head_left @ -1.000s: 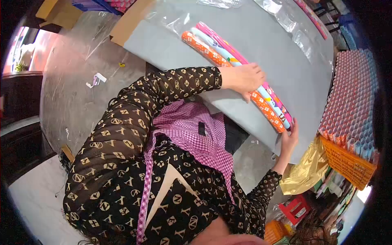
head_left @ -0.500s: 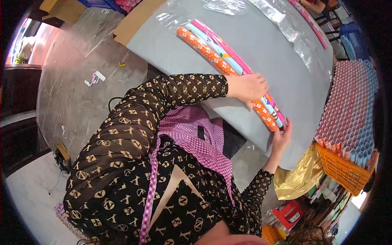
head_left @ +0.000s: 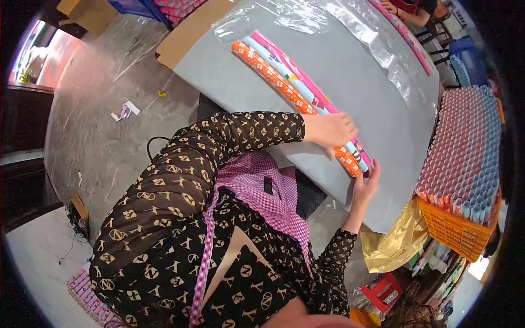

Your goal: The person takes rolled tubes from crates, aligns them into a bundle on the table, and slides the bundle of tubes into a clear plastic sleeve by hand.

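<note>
Three long rolls of wrapping paper lie side by side on the grey table (head_left: 399, 158): an orange roll (head_left: 268, 74) with white patterns, a light blue roll (head_left: 281, 68) and a pink roll (head_left: 292, 64). Across their lower half rests my left hand (head_left: 331, 129), its fingers closed over them and hiding that stretch. My right hand (head_left: 365, 185) cups their near ends, thumb and fingers curled against them.
Clear plastic film (head_left: 361, 35) is spread along the table's far side. An orange crate (head_left: 456, 229) packed with rolls stands at right, beside gold sheeting (head_left: 396, 240). Another person's hand (head_left: 389, 6) touches a pink roll (head_left: 404, 35) at the top right.
The whole view has shifted slightly. Both my hands stay on the three rolls, with little visible movement against the table. More of the other person's hand and arm shows.
</note>
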The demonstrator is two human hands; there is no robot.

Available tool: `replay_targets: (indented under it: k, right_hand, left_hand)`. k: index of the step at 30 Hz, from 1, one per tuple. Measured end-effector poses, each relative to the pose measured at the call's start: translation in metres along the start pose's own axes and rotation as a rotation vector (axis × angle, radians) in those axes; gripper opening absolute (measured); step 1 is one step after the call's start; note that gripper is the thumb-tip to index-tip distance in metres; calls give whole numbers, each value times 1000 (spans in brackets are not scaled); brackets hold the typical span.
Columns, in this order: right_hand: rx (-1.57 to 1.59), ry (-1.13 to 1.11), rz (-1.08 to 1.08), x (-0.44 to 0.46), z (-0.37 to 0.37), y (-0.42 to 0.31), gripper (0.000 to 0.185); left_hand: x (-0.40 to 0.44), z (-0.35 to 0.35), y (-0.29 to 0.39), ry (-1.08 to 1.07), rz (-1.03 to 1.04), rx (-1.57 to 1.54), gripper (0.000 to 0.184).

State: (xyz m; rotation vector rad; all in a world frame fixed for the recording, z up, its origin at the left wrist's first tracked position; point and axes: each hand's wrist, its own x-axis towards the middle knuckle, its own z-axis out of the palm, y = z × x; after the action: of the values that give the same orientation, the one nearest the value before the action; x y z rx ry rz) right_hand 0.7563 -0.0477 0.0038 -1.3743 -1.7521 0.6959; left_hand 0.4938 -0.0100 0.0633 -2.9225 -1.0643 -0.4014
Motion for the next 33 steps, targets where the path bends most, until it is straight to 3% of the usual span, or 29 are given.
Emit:
replay_targets:
  k: [7, 10, 15, 22, 29, 33]
  right_hand:
    - [-54, 12, 16, -1, -2, -8, 60]
    - [-146, 21, 1, -3, -6, -12, 60]
    - [-30, 3, 103, -5, -5, -17, 59]
    - [-21, -26, 119, 2, -5, -20, 59]
    - [-37, 1, 87, 5, -1, -23, 58]
    - [-56, 55, -37, 4, 0, -13, 57]
  left_hand:
    - [-21, -25, -16, 80, 9, -1, 105]
    - [-46, -38, -41, -8, -55, 28, 106]
    - [-71, -45, -74, -10, -62, 84, 106]
    - [-65, -41, -62, 90, -39, 137, 97]
    - [-50, -38, -42, 41, -68, 180, 101]
    - [-43, -30, -27, 49, -88, 183, 103]
